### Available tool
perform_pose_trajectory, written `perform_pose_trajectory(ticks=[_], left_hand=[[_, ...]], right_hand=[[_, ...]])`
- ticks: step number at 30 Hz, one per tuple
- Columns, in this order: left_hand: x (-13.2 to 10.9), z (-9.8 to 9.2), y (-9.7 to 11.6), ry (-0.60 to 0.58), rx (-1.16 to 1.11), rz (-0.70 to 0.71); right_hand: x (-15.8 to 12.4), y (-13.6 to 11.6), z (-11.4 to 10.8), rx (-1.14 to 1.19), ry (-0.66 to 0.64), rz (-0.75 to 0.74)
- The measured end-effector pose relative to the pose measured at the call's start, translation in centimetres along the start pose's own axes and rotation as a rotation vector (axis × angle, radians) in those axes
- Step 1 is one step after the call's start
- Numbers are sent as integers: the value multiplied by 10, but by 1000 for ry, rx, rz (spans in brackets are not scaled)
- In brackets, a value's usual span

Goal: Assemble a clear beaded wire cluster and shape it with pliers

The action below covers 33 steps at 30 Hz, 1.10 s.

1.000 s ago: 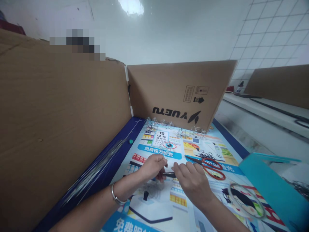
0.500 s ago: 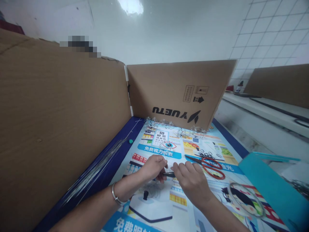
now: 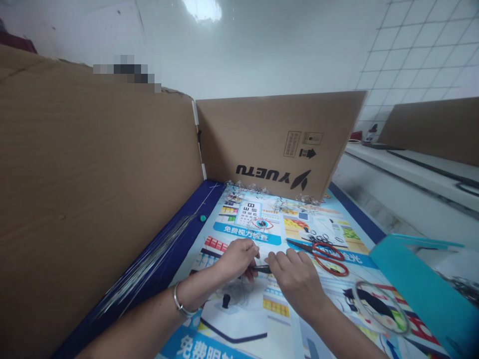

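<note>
Over the printed sheet (image 3: 239,319), between the left hand (image 3: 239,257) and the right hand (image 3: 295,276), I see 1 dark tool (image 3: 262,269), its long axis running sideways and its visible end pointing left. The right hand is closed around it; the left is bunched at that end, holding what I cannot tell. Beyond, I count 1 pair of scissors (image 3: 310,249), blades pointing left; the heaped black rings (image 3: 321,239) overlap too much to count.

A shiny silver bangle (image 3: 175,297) circles the left wrist (image 3: 189,295).
</note>
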<state>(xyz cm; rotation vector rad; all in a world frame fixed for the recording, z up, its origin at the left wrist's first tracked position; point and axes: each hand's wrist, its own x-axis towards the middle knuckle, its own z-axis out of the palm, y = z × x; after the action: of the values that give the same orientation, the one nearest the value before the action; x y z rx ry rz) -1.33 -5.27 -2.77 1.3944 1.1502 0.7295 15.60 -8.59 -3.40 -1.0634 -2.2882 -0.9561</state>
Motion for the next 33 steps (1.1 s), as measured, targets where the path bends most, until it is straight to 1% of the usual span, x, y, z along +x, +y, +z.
perform_pose_trajectory(ticks=[14, 19, 21, 24, 29, 33], left_hand=[[-3, 0, 4, -10, 63, 11], [-2, 0, 3, 0, 153, 53], [-2, -1, 2, 10, 221, 95], [-4, -4, 2, 37, 367, 196], [-10, -7, 5, 94, 645, 391], [-14, -8, 9, 91, 801, 474]], right_hand=[[-2, 0, 2, 8, -24, 3], [-3, -1, 3, 23, -74, 37], [-4, -2, 4, 35, -113, 64], [-4, -3, 6, 65, -192, 116], [0, -5, 4, 145, -383, 207], [5, -4, -1, 222, -526, 260]])
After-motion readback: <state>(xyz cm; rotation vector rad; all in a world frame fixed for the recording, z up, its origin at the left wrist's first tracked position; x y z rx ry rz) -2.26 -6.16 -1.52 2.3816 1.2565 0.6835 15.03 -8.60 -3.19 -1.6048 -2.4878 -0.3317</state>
